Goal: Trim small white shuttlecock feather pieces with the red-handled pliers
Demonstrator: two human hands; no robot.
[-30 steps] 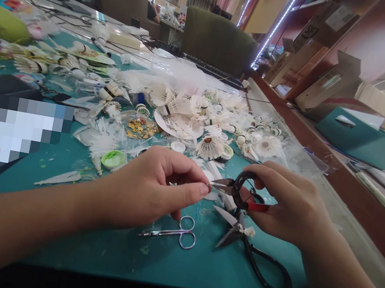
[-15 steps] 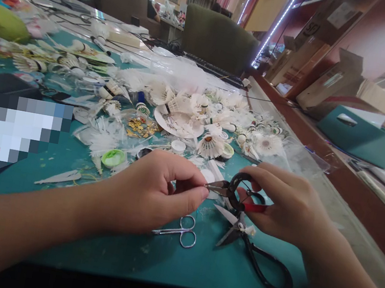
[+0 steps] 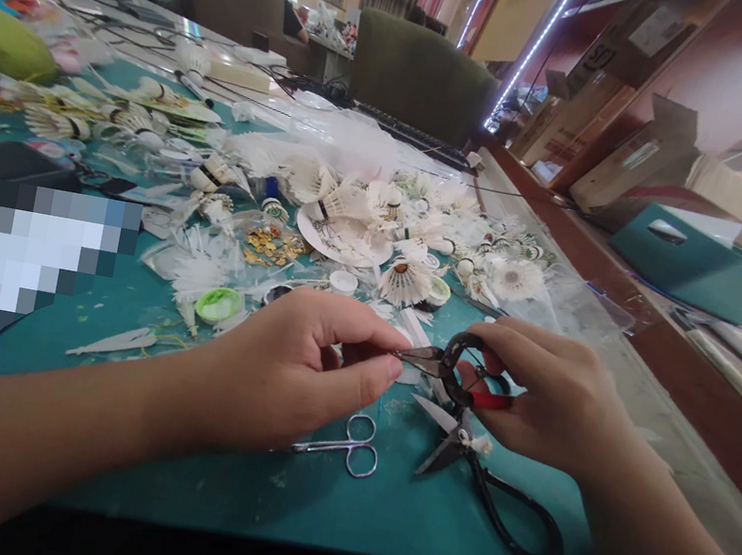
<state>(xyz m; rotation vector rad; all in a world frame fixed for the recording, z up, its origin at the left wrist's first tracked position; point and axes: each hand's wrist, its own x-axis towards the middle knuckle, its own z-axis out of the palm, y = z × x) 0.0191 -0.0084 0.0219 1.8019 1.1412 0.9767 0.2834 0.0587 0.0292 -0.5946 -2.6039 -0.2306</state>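
My right hand (image 3: pixel 551 395) is closed around small pointed pliers (image 3: pixel 426 359) with a red grip showing, their tips directed left. At those tips, my left hand (image 3: pixel 318 369) has its thumb and index finger pressed together on something too small to make out. Just below lie small silver scissors (image 3: pixel 364 449) on the green mat (image 3: pixel 189 494). Larger black-handled scissors (image 3: pixel 520 510) rest under my right hand, with a white feather piece (image 3: pixel 434 412) by their blades.
Several feather shuttlecocks (image 3: pixel 406 281) and loose feathers (image 3: pixel 197 264) cover the mat beyond my hands. Among them are gold pieces (image 3: pixel 271 244), a cup of green paste (image 3: pixel 219 304) and a white round plate (image 3: pixel 361 252). Cardboard boxes (image 3: pixel 635 166) stand at the right.
My left fingertips and the pliers' tips have shifted very slightly up and to the right. The scissors and the things on the mat stay where they were.
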